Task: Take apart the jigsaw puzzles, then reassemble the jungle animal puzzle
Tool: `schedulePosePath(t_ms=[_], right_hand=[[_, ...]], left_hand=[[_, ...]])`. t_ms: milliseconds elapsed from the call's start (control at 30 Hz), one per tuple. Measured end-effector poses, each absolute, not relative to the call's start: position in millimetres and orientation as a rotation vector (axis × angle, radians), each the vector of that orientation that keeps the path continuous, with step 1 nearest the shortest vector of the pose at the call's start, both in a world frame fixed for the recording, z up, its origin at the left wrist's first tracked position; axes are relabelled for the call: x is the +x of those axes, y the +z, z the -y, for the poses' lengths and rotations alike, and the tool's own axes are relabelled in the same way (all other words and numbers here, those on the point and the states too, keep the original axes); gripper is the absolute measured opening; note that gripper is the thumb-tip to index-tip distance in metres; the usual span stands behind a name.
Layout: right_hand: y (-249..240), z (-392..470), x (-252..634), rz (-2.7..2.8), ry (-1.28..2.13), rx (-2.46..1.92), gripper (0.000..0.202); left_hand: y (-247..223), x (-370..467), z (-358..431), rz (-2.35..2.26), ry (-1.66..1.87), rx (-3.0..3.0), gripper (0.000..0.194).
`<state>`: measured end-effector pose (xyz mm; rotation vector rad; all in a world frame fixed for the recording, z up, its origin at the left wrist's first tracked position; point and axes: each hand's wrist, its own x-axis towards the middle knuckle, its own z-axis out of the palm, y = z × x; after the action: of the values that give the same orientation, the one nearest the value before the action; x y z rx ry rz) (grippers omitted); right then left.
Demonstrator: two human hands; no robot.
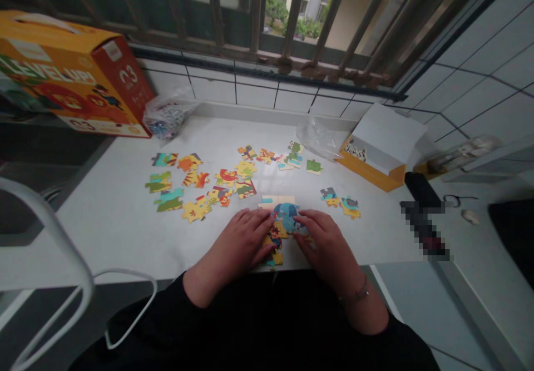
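A small joined patch of jigsaw puzzle pieces point(286, 211), with a blue elephant on it, lies on the white table near its front edge. My left hand point(246, 238) grips the patch from the left, fingers over its edge and thumb lower down by the yellow pieces point(276, 258). From the right, my right hand point(323, 237) holds a puzzle piece point(303, 229) at the patch's side between thumb and fingers. The fingers partly cover both edges. Just behind the patch is a pale piece with a blue corner point(271, 199).
Several loose puzzle pieces point(196, 209) spread over the left and middle of the table point(125, 215); two more point(350, 207) lie right. Behind are an orange carton point(120, 82), a bag of pieces point(167, 118), a clear bag point(317, 137) and an open box point(375, 165). A white tube point(83, 260) curves at left.
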<state>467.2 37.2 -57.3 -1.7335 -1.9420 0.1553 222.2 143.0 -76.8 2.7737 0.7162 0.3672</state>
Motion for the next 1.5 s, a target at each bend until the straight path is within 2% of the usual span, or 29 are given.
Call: schedulePosePath(t_ms=[200,300,567,700,800,900,967,1067,1267,1400,1500], right_hand=[[-65,-14,425,2.119,0.269,-1.684,0.065],[-70,-14,412,2.170,0.324,-1.723,0.071],[-76,-25,409,2.111,0.358,-1.712,0.069],[-74,-39,435,2.056,0.201,-1.703,0.058],[-71,-53,481,1.835,-0.040,-1.939,0.043],[-68,-68,525,1.628,-0.170,-2.277,0.043],[-66,-77,545,1.618,-0.151,-2.386,0.042],[-66,-87,561,1.688,-0.080,-2.401,0.037],[-68,-92,580,1.912,0.082,-2.108,0.044],[-65,-86,585,1.983,0.069,-1.909,0.050],[-65,-76,583,1.847,-0.033,-1.977,0.042]], left_hand=[[-76,223,-149,-0.943,0.450,2.845,0.052],[-77,225,-158,-1.123,0.412,2.841,0.055],[-75,208,-176,-1.207,0.486,2.805,0.050],[-74,204,-169,-1.141,0.631,2.762,0.043],[-74,214,-151,-0.876,0.601,2.789,0.043],[-73,227,-134,-0.604,0.445,2.808,0.049],[-72,233,-129,-0.538,0.377,2.791,0.053],[-70,235,-129,-0.568,0.362,2.742,0.047],[-78,233,-135,-0.638,0.434,2.731,0.044],[-69,232,-133,-0.648,0.704,2.750,0.031],[-42,222,-110,-0.544,0.983,2.725,0.024]])
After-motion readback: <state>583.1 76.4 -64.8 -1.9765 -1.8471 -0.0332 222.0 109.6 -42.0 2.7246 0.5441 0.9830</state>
